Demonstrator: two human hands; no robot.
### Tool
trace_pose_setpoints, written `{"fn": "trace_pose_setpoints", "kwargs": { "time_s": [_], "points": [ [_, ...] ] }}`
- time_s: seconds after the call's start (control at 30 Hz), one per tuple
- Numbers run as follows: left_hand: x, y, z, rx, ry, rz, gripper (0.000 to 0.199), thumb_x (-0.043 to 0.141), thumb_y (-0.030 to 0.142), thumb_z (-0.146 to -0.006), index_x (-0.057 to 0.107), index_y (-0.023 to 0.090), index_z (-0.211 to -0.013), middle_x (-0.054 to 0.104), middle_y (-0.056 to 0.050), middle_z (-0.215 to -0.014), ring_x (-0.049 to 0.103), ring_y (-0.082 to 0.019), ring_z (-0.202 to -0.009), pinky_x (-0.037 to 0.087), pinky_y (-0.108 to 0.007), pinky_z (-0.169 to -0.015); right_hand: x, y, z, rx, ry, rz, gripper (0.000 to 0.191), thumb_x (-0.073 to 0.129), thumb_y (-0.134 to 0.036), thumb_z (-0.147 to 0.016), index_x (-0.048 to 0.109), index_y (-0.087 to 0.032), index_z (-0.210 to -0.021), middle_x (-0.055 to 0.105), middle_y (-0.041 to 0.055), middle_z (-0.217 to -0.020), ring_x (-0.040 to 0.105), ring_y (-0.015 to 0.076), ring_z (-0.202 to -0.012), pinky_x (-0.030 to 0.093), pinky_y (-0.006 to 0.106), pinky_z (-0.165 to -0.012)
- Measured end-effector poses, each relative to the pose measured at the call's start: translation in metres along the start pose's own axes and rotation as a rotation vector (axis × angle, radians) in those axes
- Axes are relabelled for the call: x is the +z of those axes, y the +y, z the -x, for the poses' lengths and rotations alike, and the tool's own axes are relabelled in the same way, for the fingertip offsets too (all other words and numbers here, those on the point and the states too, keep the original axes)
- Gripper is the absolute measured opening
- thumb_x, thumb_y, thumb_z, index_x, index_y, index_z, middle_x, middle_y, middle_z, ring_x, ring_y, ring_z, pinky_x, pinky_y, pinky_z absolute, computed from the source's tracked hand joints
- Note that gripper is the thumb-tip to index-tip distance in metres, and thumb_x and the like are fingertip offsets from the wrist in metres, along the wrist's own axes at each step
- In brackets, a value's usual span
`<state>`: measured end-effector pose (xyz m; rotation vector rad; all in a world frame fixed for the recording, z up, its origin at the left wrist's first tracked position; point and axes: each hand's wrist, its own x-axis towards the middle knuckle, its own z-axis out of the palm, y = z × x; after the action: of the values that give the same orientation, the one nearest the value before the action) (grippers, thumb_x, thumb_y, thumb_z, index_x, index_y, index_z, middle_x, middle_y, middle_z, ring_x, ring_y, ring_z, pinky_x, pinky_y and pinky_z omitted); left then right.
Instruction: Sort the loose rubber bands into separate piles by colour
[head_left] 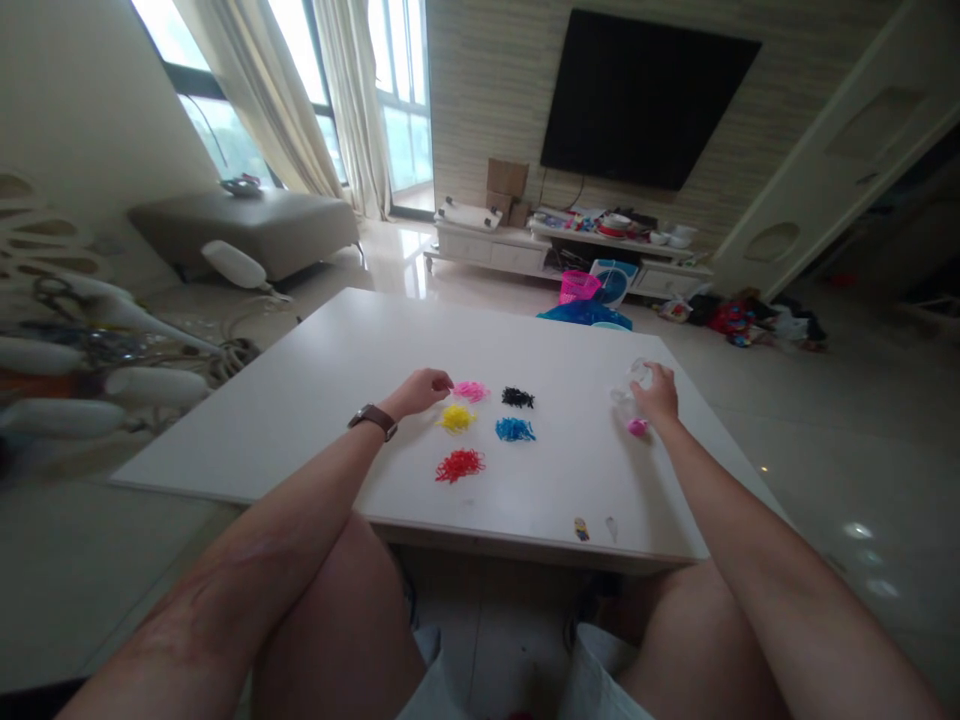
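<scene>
Small piles of coloured bands lie on the white table: pink (471, 391), black (517, 397), yellow (457, 418), blue (515, 430) and red (460, 465). My left hand (424, 391), a watch on its wrist, is at the left edge of the pink pile with its fingers curled together; anything between them is too small to make out. On the right, my right hand (658, 392) grips a clear plastic container (637, 375). Just below that hand sits a small bright pink object (637, 428).
Near the table's (300, 400) front edge lie a small yellow figure (581, 528) and a small clear piece (612, 527). Beyond the far edge stand a pink basket (579, 287) and a low white cabinet (517, 256). White rounded objects (157, 385) are at the left.
</scene>
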<state>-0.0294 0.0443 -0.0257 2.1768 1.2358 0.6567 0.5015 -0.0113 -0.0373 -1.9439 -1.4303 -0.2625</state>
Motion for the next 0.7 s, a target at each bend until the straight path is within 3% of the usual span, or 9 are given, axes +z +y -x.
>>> {"fn": "trace_pose_setpoints", "kwargs": {
  "time_s": [0.2, 0.37, 0.53, 0.7],
  "points": [
    [-0.001, -0.013, 0.005, -0.023, -0.012, -0.01, 0.022, 0.065, 0.033, -0.078, 0.076, 0.016, -0.087, 0.075, -0.007, -0.08, 0.068, -0.019, -0.074, 0.052, -0.03, -0.071, 0.003, -0.009, -0.007, 0.021, 0.049, -0.007, 0.019, 0.058, -0.037, -0.081, 0.056, -0.021, -0.092, 0.063, 0.0106, -0.102, 0.06, 0.0244, -0.088, 0.051, 0.04, -0.085],
    [-0.004, -0.009, 0.004, -0.016, 0.004, -0.019, 0.023, 0.065, 0.034, -0.077, 0.075, 0.017, -0.086, 0.075, -0.007, -0.079, 0.067, -0.019, -0.073, 0.052, -0.03, -0.069, -0.021, -0.047, -0.011, -0.026, 0.037, -0.213, 0.027, 0.063, -0.045, -0.082, 0.055, -0.022, -0.093, 0.067, 0.0076, -0.096, 0.065, 0.0215, -0.08, 0.054, 0.033, -0.069],
    [-0.01, 0.024, 0.008, 0.054, 0.059, -0.038, 0.021, 0.062, 0.03, -0.079, 0.075, 0.016, -0.087, 0.074, -0.006, -0.079, 0.066, -0.018, -0.073, 0.053, -0.029, -0.07, -0.058, -0.112, 0.019, -0.231, -0.128, -0.437, 0.045, 0.072, -0.045, -0.08, 0.055, -0.023, -0.115, 0.071, 0.0069, -0.101, 0.069, 0.0208, -0.079, 0.06, 0.036, -0.071],
    [-0.006, 0.072, 0.019, 0.136, 0.009, 0.0, 0.018, 0.062, 0.025, -0.083, 0.075, 0.015, -0.09, 0.073, -0.005, -0.077, 0.065, -0.015, -0.069, 0.052, -0.026, -0.068, -0.071, -0.157, 0.071, -0.486, -0.393, -0.529, 0.04, 0.072, -0.036, -0.085, 0.057, -0.025, -0.12, 0.073, 0.0062, -0.104, 0.071, 0.0217, -0.09, 0.061, 0.04, -0.083]
  ]
}}
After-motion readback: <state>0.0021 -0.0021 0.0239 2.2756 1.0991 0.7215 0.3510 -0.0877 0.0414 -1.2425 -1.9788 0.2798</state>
